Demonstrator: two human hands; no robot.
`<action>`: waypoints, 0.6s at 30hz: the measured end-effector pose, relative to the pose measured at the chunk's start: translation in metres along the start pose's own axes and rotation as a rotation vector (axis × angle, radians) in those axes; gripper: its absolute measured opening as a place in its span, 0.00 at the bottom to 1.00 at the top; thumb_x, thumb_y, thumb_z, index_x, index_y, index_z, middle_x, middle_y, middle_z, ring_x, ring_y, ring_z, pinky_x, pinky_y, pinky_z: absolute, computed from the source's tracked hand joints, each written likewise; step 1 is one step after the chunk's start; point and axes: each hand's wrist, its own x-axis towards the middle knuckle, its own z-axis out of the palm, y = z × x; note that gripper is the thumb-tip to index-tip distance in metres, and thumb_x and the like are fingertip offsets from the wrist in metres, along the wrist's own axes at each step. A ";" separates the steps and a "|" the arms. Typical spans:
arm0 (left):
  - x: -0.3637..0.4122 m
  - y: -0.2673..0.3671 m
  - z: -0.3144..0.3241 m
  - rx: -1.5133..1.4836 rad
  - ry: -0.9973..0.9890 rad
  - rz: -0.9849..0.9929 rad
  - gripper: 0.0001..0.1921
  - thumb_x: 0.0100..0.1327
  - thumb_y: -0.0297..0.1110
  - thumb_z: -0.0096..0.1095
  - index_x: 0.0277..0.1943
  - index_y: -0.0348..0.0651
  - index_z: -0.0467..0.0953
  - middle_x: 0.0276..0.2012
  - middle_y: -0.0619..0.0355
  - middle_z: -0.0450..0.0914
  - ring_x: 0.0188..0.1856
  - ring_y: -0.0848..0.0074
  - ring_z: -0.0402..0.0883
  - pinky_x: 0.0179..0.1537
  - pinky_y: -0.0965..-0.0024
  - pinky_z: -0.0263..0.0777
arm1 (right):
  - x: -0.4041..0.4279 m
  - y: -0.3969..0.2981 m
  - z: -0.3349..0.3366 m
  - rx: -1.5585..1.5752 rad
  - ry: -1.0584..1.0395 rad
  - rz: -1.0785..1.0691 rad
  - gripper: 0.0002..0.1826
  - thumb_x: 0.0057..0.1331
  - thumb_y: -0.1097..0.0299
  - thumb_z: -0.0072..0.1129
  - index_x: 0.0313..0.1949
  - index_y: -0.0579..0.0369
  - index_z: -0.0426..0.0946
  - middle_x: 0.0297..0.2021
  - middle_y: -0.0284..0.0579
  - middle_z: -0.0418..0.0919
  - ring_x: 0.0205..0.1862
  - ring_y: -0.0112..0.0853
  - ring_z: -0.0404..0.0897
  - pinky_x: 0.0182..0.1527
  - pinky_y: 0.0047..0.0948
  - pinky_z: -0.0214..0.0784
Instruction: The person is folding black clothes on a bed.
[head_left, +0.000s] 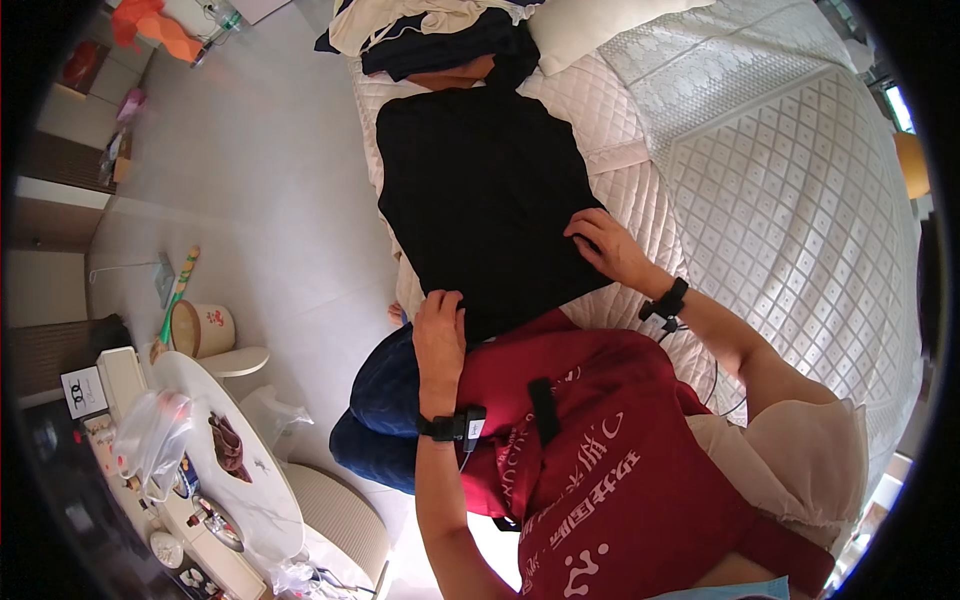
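A black cloth garment lies spread flat in front of me, partly over the quilted bed cover, its near edge reaching my lap. My left hand is at the garment's near left corner, fingers bent over the edge and thumb mostly hidden. On the right edge, near the other close corner, rests my right hand. Its fingers are curled on the fabric with a small gap above the thumb; whether cloth is pinched there is unclear.
Beyond the garment are a pile of dark and cream clothes and a white pillow. A patterned bedspread covers the right side. To the left stand a round white table bearing a plastic bag and a bin.
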 end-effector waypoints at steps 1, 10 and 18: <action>0.001 -0.002 -0.001 -0.043 0.024 -0.009 0.10 0.63 0.23 0.63 0.48 0.39 0.79 0.43 0.47 0.79 0.48 0.49 0.80 0.47 0.55 0.75 | -0.002 0.004 -0.004 -0.017 -0.028 -0.002 0.16 0.62 0.79 0.62 0.50 0.55 0.77 0.52 0.49 0.75 0.55 0.48 0.76 0.59 0.41 0.71; 0.017 -0.033 0.000 0.105 -0.090 -0.157 0.11 0.61 0.23 0.67 0.46 0.42 0.77 0.44 0.50 0.78 0.50 0.51 0.79 0.53 0.51 0.70 | 0.003 0.058 -0.008 -0.183 0.011 0.153 0.08 0.65 0.74 0.63 0.43 0.55 0.78 0.46 0.48 0.77 0.51 0.47 0.77 0.55 0.41 0.71; -0.022 -0.077 0.023 -0.128 0.003 -0.297 0.19 0.65 0.35 0.73 0.47 0.31 0.72 0.37 0.42 0.82 0.37 0.53 0.83 0.41 0.57 0.77 | 0.005 0.089 0.001 0.091 0.268 0.374 0.20 0.70 0.68 0.64 0.58 0.59 0.71 0.47 0.47 0.80 0.48 0.38 0.81 0.51 0.34 0.75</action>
